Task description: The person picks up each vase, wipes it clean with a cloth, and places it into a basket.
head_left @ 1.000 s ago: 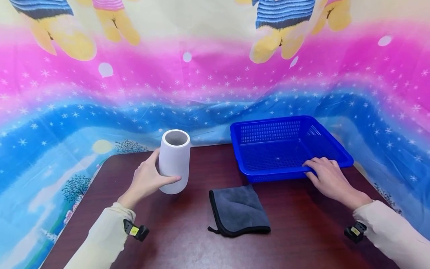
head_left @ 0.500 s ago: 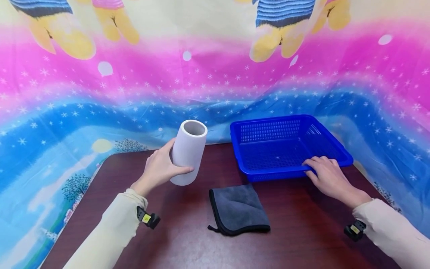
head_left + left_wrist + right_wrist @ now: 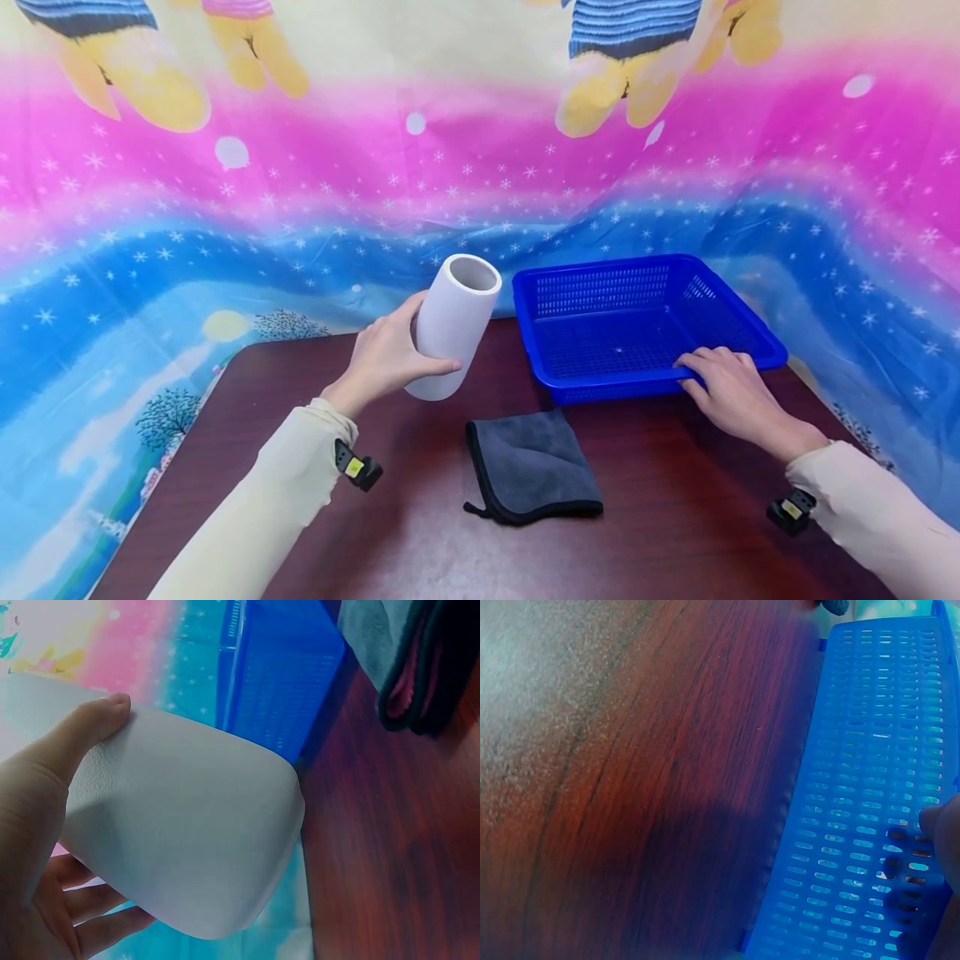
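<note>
In the head view my left hand (image 3: 386,350) holds a white vase (image 3: 456,321), its thumb across the near side. The vase leans right, mouth up, raised over the table. The left wrist view shows its rounded base end (image 3: 225,855) and fingers curled beneath. My right hand (image 3: 738,400) grips the near rim of a blue plastic basket (image 3: 600,385) at its right part. Through the slots in the basket wall (image 3: 855,795), dark finger shapes show in the right wrist view, with the thumb outside. Nothing lies inside the basket.
A folded grey cloth (image 3: 534,467) with black edging and a small loop lies in front of the basket. The dark red-brown table (image 3: 420,533) ends at the back against a printed curtain (image 3: 337,167).
My left hand has carried the vase to the right and upward, toward the basket, and the vase leans more. The right hand, basket and cloth stay where they were.
</note>
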Motion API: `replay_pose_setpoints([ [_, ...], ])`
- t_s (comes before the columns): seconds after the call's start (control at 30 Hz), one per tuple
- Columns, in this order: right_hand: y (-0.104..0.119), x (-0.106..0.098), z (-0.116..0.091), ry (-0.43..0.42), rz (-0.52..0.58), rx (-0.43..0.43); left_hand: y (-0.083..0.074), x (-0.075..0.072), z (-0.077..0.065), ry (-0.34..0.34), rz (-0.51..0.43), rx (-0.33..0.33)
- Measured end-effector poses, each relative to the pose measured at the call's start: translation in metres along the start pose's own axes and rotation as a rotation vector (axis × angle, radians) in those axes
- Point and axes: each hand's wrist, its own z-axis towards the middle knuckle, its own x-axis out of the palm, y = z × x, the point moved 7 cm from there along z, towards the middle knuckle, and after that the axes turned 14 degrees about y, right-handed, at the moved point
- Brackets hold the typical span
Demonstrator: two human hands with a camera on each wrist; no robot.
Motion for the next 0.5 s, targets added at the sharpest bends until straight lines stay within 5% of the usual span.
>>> replay_pose_setpoints([
  [0.5, 0.000, 0.000, 0.000, -0.002, -0.010, 0.002, -0.043, 0.006, 0.022, 0.006, 0.011, 0.102],
])
